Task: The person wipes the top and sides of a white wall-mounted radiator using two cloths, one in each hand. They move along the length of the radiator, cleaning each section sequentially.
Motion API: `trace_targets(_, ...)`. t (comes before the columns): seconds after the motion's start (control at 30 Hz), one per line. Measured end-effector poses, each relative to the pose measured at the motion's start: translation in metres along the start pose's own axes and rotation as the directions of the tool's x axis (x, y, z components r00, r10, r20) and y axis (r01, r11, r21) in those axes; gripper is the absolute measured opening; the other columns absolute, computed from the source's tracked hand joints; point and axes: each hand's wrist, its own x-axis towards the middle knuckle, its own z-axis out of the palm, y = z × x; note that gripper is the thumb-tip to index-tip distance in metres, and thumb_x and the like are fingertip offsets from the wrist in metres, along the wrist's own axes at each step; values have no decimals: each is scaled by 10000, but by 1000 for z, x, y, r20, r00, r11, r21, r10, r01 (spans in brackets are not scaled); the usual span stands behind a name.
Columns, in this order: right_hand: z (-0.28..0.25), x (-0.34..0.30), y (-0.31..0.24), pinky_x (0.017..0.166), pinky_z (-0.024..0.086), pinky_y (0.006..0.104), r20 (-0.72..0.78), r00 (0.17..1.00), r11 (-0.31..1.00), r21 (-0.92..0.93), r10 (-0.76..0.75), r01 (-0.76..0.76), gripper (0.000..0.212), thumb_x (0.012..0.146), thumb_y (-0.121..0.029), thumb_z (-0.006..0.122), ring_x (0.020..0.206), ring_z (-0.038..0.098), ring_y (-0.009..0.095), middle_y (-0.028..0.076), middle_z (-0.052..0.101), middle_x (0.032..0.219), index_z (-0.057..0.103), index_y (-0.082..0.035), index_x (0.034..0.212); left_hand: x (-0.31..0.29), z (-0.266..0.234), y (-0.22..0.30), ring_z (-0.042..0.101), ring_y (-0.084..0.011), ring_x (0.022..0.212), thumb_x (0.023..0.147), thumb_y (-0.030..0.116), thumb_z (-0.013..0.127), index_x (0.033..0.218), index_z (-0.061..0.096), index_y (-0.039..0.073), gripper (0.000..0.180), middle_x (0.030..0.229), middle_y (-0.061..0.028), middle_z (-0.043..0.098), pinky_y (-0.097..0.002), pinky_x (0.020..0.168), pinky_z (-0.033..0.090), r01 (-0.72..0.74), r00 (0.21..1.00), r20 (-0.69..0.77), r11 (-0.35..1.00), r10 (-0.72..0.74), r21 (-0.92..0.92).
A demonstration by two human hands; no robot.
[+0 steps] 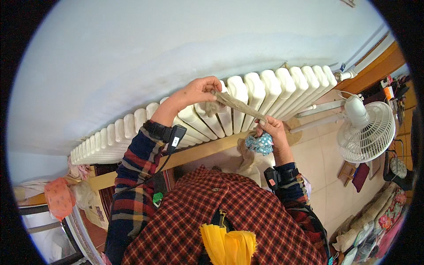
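A greyish-brown strip of cloth [240,106] is stretched between my hands in front of the white radiator [236,90]. My left hand [196,93] is closed, pinching its upper end, and a loose fold hangs below the fingers. The lower end is gripped in my right hand [274,134], also closed. Just under the right fingers bunches a blue cloth with white dots [259,145]; whether that hand holds it too, I cannot tell. More pale brown fabric [247,161] hangs below it.
A white fan [366,131] stands to the right on the tiled floor [324,174]. Plaid sleeves carry wrist straps, with a cable along the left arm. An orange-pink bag [59,198] is at the left, and folded bedding [366,221] lies at the lower right.
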Motion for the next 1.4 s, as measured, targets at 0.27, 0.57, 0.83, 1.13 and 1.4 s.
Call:
trace_targets(0.27, 24, 31, 17, 574, 468, 229, 43, 989, 988, -55, 144, -142, 288, 967, -202, 556, 623, 589, 99, 45, 636, 727, 629, 16, 1141, 51, 19, -6, 568, -266, 981, 798, 104, 557, 865, 643, 82, 111, 986, -74, 605, -393, 807, 501, 46, 862, -191, 303, 469, 952)
trace_targets(0.57, 27, 51, 38, 546, 471, 230, -1, 986, 979, -120, 168, -167, 229, 956, -157, 556, 609, 590, 90, 27, 634, 733, 635, 8, 1095, 63, 31, -4, 602, -299, 972, 812, 169, 525, 900, 708, 50, 235, 947, -123, 659, -425, 879, 483, 262, 958, -286, 312, 35, 913)
trace_targets(0.83, 31, 43, 36, 549, 430, 217, 27, 982, 964, -198, 186, -177, 217, 944, -171, 567, 589, 544, 75, 7, 610, 716, 659, 8, 1023, 52, 24, 1, 496, -299, 1159, 870, 236, 470, 996, 692, 76, 301, 1188, -112, 571, -416, 940, 462, 213, 977, -205, 352, -61, 911)
trace_targets(1.13, 0, -2, 39, 588, 425, 231, 2, 976, 925, -320, 217, -205, 213, 931, -185, 603, 620, 540, 88, 7, 591, 680, 691, 3, 977, 41, 21, -31, 508, -310, 1177, 899, 288, 474, 1240, 585, 100, 405, 1228, -134, 553, -412, 965, 440, 178, 968, -248, 626, 25, 759)
trace_targets(1.4, -23, -45, 51, 588, 437, 227, -38, 950, 938, -151, 309, -311, 243, 933, -219, 624, 614, 532, 91, 8, 592, 675, 683, 7, 999, 41, 16, -52, 541, -336, 1130, 897, 229, 473, 1234, 587, 95, 380, 1225, -145, 577, -412, 957, 439, 48, 952, -258, 750, 166, 659)
